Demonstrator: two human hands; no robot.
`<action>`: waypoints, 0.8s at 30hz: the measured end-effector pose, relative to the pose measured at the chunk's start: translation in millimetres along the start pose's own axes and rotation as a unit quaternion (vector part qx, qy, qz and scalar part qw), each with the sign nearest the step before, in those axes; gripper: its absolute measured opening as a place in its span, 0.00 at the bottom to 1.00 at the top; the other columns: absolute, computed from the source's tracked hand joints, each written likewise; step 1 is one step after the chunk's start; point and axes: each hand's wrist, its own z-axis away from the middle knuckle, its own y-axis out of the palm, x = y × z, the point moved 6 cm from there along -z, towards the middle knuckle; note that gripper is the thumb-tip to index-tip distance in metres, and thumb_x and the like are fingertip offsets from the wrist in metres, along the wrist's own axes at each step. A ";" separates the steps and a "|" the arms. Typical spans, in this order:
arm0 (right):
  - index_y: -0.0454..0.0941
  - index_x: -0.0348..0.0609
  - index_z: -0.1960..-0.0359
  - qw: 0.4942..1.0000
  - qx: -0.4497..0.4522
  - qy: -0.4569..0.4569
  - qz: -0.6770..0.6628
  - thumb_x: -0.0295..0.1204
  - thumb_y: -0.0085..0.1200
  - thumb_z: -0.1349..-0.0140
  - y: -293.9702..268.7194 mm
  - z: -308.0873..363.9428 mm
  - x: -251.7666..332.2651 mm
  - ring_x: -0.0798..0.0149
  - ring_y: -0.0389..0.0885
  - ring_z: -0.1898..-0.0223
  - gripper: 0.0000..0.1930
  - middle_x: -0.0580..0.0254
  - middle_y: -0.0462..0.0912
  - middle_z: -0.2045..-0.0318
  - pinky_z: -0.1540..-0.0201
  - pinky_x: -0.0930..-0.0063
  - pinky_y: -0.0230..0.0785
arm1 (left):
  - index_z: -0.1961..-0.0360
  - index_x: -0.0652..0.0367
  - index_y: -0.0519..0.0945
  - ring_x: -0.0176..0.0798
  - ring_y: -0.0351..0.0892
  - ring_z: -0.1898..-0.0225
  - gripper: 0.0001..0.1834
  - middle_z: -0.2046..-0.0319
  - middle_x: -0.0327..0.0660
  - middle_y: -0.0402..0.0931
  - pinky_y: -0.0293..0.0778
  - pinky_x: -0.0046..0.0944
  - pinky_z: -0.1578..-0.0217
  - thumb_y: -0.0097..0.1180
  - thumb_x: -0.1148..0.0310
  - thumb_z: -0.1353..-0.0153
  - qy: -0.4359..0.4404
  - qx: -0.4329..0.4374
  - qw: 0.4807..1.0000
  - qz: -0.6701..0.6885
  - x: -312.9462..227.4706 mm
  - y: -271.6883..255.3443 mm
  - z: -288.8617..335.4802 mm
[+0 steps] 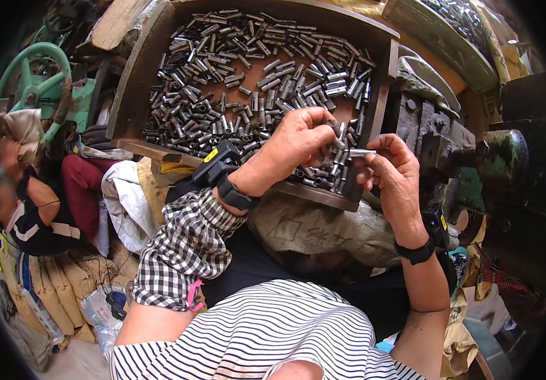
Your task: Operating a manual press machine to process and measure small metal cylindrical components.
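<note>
Many short, shiny metal tubes (pixel 200 104) lie loose in a shallow wooden tray (pixel 379 114). Over the tray's near right corner, my left hand (pixel 295 145) is closed, thumb and fingers pinching a short metal tube (pixel 341 134) at their tips. My right hand (pixel 392 170) is just to the right, by the tray's side wall. Between its thumb and forefinger it grips another bright metal tube (pixel 361 152), which points left toward my left hand. The tubes directly under both hands are partly hidden.
A dark metal machine (pixel 457 152) stands close on the right. At the far left are a green handwheel (pixel 64 63) and another person (pixel 45 209). Grey sacking (pixel 311 228) hangs below the tray, and a second wooden tray (pixel 441 41) sits at the upper right.
</note>
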 end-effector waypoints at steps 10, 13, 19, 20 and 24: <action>0.71 0.36 0.63 0.994 -0.010 -0.004 -0.113 0.22 0.51 0.40 2.6 0.4 -3.8 0.73 0.80 0.73 0.05 0.61 0.78 0.70 0.75 0.84 0.74 | 0.61 0.62 0.75 0.23 0.70 0.83 0.08 0.78 0.36 0.73 0.67 0.21 0.85 0.47 0.72 0.38 0.003 -0.001 0.996 0.093 4.5 3.8 -0.5; 0.71 0.36 0.63 0.992 -0.012 0.006 -0.124 0.21 0.51 0.40 0.0 -1.1 -7.3 0.71 0.81 0.71 0.05 0.62 0.78 0.70 0.75 0.83 0.74 | 0.60 0.63 0.75 0.24 0.74 0.81 0.08 0.77 0.36 0.74 0.70 0.21 0.83 0.47 0.72 0.38 0.012 0.011 0.997 0.081 2.4 7.4 1.3; 0.71 0.36 0.63 0.986 -0.008 0.025 -0.166 0.21 0.53 0.41 -4.9 -2.9 -12.6 0.68 0.83 0.68 0.06 0.61 0.79 0.69 0.74 0.83 0.74 | 0.59 0.65 0.73 0.26 0.77 0.79 0.10 0.75 0.38 0.76 0.74 0.22 0.81 0.49 0.70 0.37 0.027 0.002 0.997 0.073 6.5 8.2 1.2; 0.72 0.36 0.63 0.985 -0.005 0.030 -0.170 0.21 0.53 0.41 -5.5 -3.3 -13.7 0.68 0.83 0.67 0.06 0.60 0.79 0.69 0.74 0.82 0.74 | 0.59 0.66 0.73 0.26 0.77 0.79 0.10 0.74 0.38 0.76 0.74 0.22 0.80 0.49 0.70 0.37 0.025 0.005 0.996 0.083 8.5 7.5 1.4; 0.72 0.36 0.63 0.983 -0.013 0.043 -0.177 0.20 0.54 0.42 -5.1 -1.3 -11.2 0.67 0.83 0.68 0.06 0.60 0.79 0.69 0.75 0.83 0.74 | 0.58 0.66 0.73 0.26 0.77 0.78 0.10 0.74 0.38 0.77 0.74 0.23 0.79 0.49 0.70 0.36 0.037 0.018 0.993 0.113 10.0 13.2 2.1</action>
